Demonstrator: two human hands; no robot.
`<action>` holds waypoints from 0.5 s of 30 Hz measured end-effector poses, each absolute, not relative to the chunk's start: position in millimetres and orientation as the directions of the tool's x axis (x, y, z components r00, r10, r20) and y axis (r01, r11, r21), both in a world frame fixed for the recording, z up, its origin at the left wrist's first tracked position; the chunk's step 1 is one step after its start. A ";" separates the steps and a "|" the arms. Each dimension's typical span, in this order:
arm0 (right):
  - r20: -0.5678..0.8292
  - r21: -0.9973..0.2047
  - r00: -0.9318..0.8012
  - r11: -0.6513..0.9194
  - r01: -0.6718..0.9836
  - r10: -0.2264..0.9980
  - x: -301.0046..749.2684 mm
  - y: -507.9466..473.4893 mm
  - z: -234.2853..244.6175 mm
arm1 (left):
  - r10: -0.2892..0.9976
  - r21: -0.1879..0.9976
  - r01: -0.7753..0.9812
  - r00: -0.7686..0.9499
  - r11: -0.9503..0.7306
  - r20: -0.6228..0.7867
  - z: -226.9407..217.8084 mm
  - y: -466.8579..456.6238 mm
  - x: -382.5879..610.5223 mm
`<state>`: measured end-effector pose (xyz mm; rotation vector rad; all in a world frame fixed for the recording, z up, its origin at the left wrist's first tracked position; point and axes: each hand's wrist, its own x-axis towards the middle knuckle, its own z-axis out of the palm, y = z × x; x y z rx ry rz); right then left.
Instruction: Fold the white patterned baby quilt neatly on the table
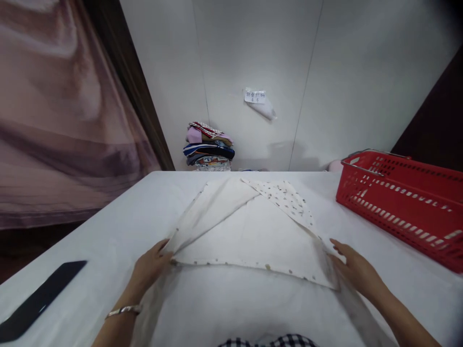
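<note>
A thin white cloth (249, 231) lies in front of me. Its outer side carries small dark spots, seen along the near edge and on a folded-over flap (285, 197) at the far right. Another flap crosses its left part diagonally. My left hand (152, 265), with a bracelet on the wrist, pinches the cloth's left edge close to the near corner. At the opposite side, my right hand (356, 270) has thumb and fingers closed about the right edge, where the fabric looks blurred. The near right corner hangs below those fingers.
A red perforated basket (398, 202) with a metal handle stands at the right of the white table (119, 231). A dark flat object (43, 299) lies at the left. Beyond the far edge are stacked folded clothes (210, 147). A pinkish curtain (65, 120) hangs at left.
</note>
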<state>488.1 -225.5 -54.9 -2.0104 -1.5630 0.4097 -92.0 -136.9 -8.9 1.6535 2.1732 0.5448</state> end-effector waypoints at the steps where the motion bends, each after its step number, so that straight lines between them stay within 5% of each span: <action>1: 0.162 -0.562 0.235 -0.106 0.820 0.958 487.0 -217.8 -51.5 | 0.968 0.428 0.874 -0.251 0.231 -0.011 -6.6 -136.1 -84.3; 5: 0.226 -0.505 0.042 0.080 0.860 0.973 467.6 -181.7 -42.3 | 0.973 0.159 0.965 -0.222 0.210 0.063 -4.6 -130.2 -56.5; 8: 0.251 -0.412 0.003 0.104 0.905 0.968 453.5 -153.0 -47.2 | 0.973 0.062 0.975 -0.217 0.212 0.081 -9.3 -124.1 -46.3; 12: 0.238 -0.388 0.093 0.007 0.922 0.967 457.3 -121.4 -59.8 | 0.975 0.098 0.972 -0.220 0.215 0.041 -16.8 -117.0 -49.2; 15: 0.250 -0.504 0.208 -0.056 0.862 0.946 478.0 -110.9 -67.7 | 0.963 0.285 0.924 -0.270 0.253 0.019 -21.2 -117.4 -60.0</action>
